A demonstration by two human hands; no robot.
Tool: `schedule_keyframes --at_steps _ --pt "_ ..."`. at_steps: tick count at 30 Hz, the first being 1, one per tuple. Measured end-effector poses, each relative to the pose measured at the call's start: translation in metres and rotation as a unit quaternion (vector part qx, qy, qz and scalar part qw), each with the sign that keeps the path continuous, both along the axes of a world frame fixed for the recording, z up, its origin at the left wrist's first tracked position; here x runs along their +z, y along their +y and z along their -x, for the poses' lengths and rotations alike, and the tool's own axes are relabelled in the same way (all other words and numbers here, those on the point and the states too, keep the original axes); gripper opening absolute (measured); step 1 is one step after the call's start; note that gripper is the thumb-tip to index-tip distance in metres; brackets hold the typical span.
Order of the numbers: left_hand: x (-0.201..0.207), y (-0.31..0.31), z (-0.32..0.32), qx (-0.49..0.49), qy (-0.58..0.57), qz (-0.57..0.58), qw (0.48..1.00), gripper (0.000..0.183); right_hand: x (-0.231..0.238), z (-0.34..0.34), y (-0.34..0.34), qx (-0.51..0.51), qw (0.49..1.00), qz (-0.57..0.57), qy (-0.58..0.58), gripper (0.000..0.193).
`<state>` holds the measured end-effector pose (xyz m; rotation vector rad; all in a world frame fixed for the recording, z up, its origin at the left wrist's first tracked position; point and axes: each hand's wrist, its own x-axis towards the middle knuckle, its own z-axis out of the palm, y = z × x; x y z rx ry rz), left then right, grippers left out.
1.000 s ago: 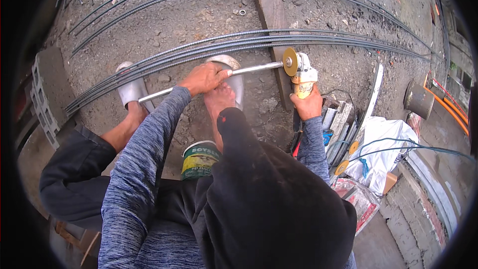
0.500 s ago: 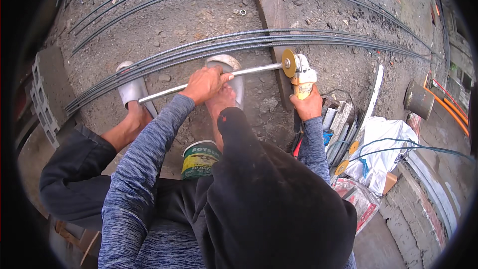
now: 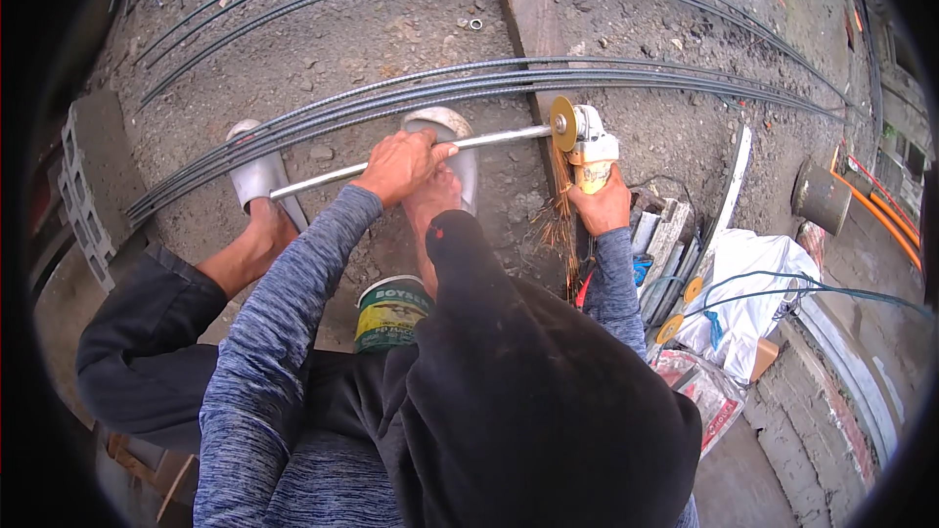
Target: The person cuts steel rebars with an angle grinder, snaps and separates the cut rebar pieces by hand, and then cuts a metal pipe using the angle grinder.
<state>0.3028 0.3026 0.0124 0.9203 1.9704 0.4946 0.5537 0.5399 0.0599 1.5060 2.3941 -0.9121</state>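
Observation:
My left hand (image 3: pixel 401 166) is closed round a thin silvery metal pipe (image 3: pixel 504 138), pressing it down over my shoe. The pipe's left end rests by my other shoe (image 3: pixel 256 161). In my right hand (image 3: pixel 602 203) is a yellow and silver angle grinder (image 3: pixel 595 149), gripped by its body. Its gold-coloured disc (image 3: pixel 563 124) touches the pipe's right end. Orange sparks (image 3: pixel 562 215) spray down from the contact toward my right forearm.
Several long rebars (image 3: pixel 469 85) cross the ground ahead over a wooden plank (image 3: pixel 528 15). A paint bucket (image 3: pixel 391 311) stands between my legs. Metal offcuts (image 3: pixel 665 254), spare discs (image 3: pixel 670 329) and a white sack (image 3: pixel 753 274) lie right; a hollow block (image 3: pixel 98 176) is left.
Sparks now stream from the disc, where none showed before. The grinder has shifted very slightly left against the pipe's end. My left hand stays in place.

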Motion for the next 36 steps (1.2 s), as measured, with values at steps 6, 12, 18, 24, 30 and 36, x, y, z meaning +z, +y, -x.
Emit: schedule_keyframes --at_steps 6,12,18,24,30,36 --pt "-0.005 0.000 0.003 0.000 -0.034 0.007 0.999 0.054 -0.005 0.000 0.002 0.003 0.999 -0.017 -0.033 0.056" --pt "-0.006 -0.001 0.006 -0.008 -0.047 0.000 0.999 0.057 -0.001 0.001 0.001 0.008 1.000 -0.006 -0.017 0.057" --pt "-0.007 0.000 0.010 0.007 -0.096 -0.002 0.995 0.060 0.005 0.002 0.001 0.014 1.000 -0.001 -0.012 0.056" --pt "-0.011 0.001 0.012 -0.003 -0.111 -0.006 0.994 0.062 0.001 -0.002 0.002 0.007 1.000 0.000 -0.024 0.056" --pt "-0.029 -0.001 0.014 -0.006 -0.142 -0.005 0.990 0.067 -0.002 -0.004 0.002 0.014 1.000 0.000 -0.014 0.056" --pt "-0.036 0.001 0.018 0.007 -0.200 0.025 0.980 0.069 -0.001 -0.003 0.002 0.015 1.000 -0.011 -0.012 0.055"
